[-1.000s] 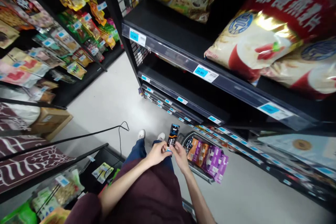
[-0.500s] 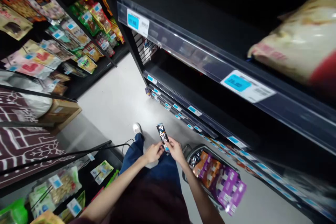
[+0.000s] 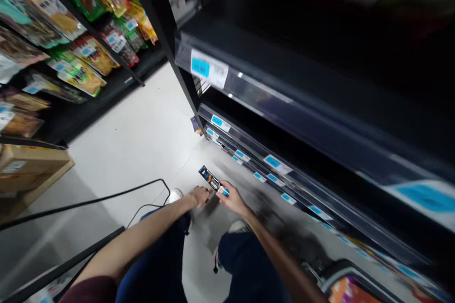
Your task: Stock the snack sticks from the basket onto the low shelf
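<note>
A narrow dark packet (image 3: 211, 181) with orange and blue print sits between my two hands, low over the aisle floor. My right hand (image 3: 232, 198) pinches its near end. My left hand (image 3: 199, 195) is curled beside it, fingertips touching the packet's near end. Both arms reach forward over my blue trousers, and a white shoe (image 3: 174, 195) shows just left of the hands. The black store shelves (image 3: 284, 104) run along the right, blurred by motion.
Bagged snacks hang on the left racks (image 3: 81, 71). A cardboard box (image 3: 28, 170) stands at the left. A black cable (image 3: 106, 196) lies across the pale floor. A basket (image 3: 350, 284) with colourful packs peeks in at the bottom right. Blue price tags line the shelf edges.
The view has swung left and down the aisle, and the basket slid to the bottom right corner. The packet has tilted from upright to nearly flat, pointing left, still in my hands.
</note>
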